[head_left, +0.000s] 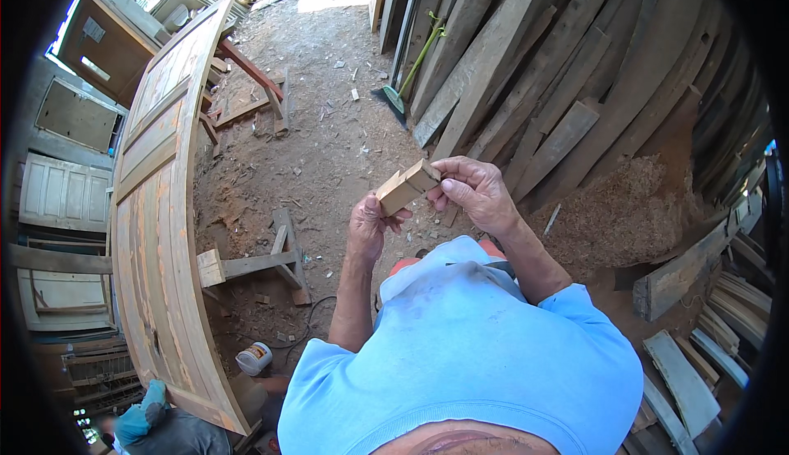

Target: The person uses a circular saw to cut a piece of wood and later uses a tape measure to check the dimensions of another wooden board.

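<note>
A short, pale wooden block [398, 193] is held up in front of my body, tilted with its right end higher. Dark lines and a small step show across it near that end. My left hand [371, 224] is closed around its lower left end, fingers curled beneath. At the upper right end, the thumb and fingers of my right hand [475, 193] pinch the block. Parts of the fingers of both hands are hidden behind the wood.
A long panelled wooden door [158, 177] lies on sawhorses [261, 264] at left. A person in teal gloves [145, 406] is beside its near end, near a white tub [254, 359]. Planks [534, 69] lean at right, with a green broom [417, 62] and a sawdust heap [633, 212].
</note>
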{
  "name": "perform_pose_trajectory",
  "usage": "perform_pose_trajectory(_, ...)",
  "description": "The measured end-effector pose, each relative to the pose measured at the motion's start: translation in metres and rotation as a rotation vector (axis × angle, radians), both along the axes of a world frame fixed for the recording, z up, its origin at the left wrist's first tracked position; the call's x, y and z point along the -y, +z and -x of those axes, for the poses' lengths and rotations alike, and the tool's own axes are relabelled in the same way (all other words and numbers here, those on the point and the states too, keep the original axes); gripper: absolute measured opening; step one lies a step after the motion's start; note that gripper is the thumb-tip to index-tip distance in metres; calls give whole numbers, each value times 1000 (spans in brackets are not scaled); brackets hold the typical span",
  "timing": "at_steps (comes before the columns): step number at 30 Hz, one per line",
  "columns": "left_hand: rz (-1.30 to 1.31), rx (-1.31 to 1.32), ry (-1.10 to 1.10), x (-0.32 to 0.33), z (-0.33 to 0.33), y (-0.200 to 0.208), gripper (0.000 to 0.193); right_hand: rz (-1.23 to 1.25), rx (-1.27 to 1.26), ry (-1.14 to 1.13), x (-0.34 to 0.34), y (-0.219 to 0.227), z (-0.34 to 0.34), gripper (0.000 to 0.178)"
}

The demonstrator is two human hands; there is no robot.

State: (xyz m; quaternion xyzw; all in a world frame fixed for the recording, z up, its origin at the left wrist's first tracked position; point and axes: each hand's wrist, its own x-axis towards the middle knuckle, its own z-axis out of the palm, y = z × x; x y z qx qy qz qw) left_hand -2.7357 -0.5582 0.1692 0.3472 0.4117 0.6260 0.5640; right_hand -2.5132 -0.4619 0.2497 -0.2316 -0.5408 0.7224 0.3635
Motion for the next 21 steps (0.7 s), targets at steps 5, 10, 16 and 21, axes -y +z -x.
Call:
perform_pose_trajectory(5,31,-21,-45,-4,-7,3,70,-31,-12,-11,-1,0,-5,27)
perform_pose_trajectory(10,39,-57,-43,-5,-11,6,76,1,4,-30,2,4,-7,25)
perform_pose_trajectory(16,-92,24,72,-6,-13,2,68,-69,-23,1,0,-1,-16,29)
perform_pose_trajectory(21,-92,52,40,-5,-8,-1,69,-60,-6,11,2,-1,-16,31)
